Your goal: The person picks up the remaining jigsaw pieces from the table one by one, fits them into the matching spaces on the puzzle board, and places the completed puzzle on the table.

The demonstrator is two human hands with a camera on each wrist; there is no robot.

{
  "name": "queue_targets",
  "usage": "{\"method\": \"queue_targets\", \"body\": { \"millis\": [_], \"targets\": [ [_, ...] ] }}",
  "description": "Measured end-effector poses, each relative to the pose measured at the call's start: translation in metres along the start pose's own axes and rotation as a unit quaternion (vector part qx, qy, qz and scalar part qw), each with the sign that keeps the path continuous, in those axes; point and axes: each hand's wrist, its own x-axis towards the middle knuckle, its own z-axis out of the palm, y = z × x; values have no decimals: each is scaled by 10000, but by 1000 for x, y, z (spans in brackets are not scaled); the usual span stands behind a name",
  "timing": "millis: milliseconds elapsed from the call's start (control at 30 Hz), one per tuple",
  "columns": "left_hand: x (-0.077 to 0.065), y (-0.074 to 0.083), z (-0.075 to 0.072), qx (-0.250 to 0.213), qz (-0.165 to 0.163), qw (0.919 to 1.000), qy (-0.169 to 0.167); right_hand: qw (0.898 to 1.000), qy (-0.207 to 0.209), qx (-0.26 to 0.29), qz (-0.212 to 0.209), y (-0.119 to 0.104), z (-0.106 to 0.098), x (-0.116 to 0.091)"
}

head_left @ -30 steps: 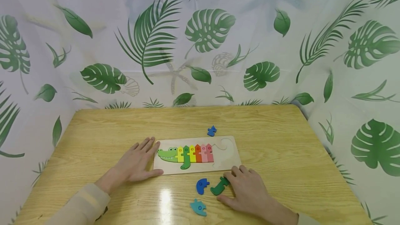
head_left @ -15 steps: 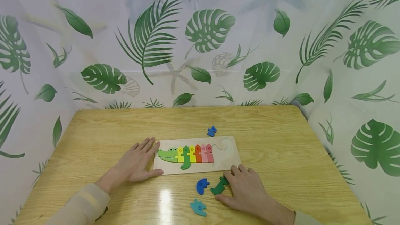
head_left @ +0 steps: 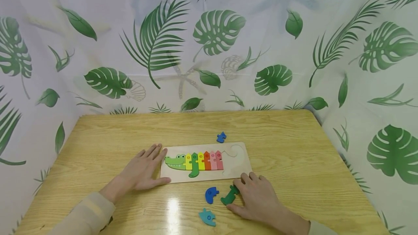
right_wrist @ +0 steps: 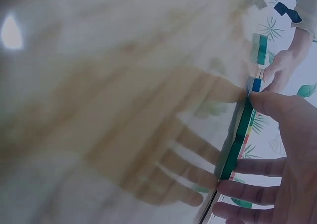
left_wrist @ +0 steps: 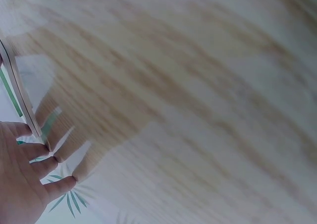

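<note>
A wooden crocodile puzzle board lies in the middle of the table, its head and several numbered body pieces in place. My left hand rests at the board's left edge with its fingers spread, the thumb and fingertips touching that edge. Below the board's right part, my right hand grips a dark green puzzle piece between thumb and fingers. In the right wrist view the thumb touches one end of this green piece and the fingers the other. The piece lies on the tabletop.
Left of the green piece lies a dark blue puzzle piece, with a light blue puzzle piece nearer the front. Another blue puzzle piece sits just behind the board. A leaf-patterned curtain surrounds the wooden table.
The dark green piece has shifted very slightly under my right hand, which has barely moved. My left hand and the board stay where they were.
</note>
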Motion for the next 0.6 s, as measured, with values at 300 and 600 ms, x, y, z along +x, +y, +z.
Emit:
{"method": "queue_targets", "body": {
  "millis": [300,600],
  "targets": [
    [1,-1,1,-8,3,10000,24,9984,178,-46,-542,11,1,-2],
    [1,-1,0,19,43,10000,71,9966,21,49,-825,19,0,-3]
  ]
}}
